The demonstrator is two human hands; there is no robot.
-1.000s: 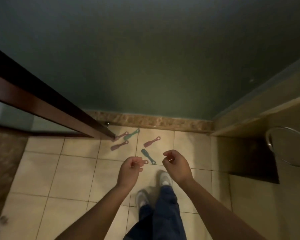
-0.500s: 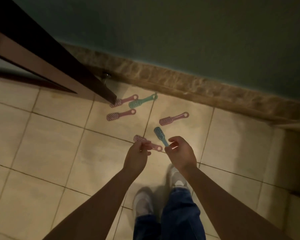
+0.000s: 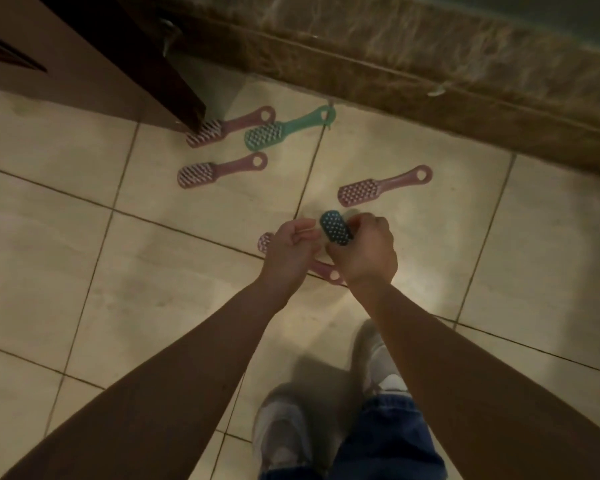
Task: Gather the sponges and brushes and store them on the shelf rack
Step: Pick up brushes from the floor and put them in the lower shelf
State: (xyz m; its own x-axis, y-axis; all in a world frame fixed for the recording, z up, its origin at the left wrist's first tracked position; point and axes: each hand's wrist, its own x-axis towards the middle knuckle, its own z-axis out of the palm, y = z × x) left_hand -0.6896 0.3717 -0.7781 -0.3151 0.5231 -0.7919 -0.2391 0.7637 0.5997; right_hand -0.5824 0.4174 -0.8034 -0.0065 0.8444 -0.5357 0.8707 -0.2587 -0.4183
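Several long-handled scrub brushes lie on the beige floor tiles. My right hand is shut on the handle of a dark teal brush, whose bristled head sticks out past my fingers. My left hand is curled into a loose fist just left of it, above a pink brush whose middle it hides. Farther off lie a pink brush on the right, a mint green brush, and two pink brushes, the far one touching the door corner. No sponge or shelf rack is in view.
A dark wooden door stands open at the upper left, its bottom corner over the far pink brush. A brown marble skirting runs along the wall behind the brushes. My shoes and jeans are at the bottom.
I have bent lower, so the floor and brushes look much closer. My right hand has closed on the teal brush, and my left hand has come down over the near pink brush.
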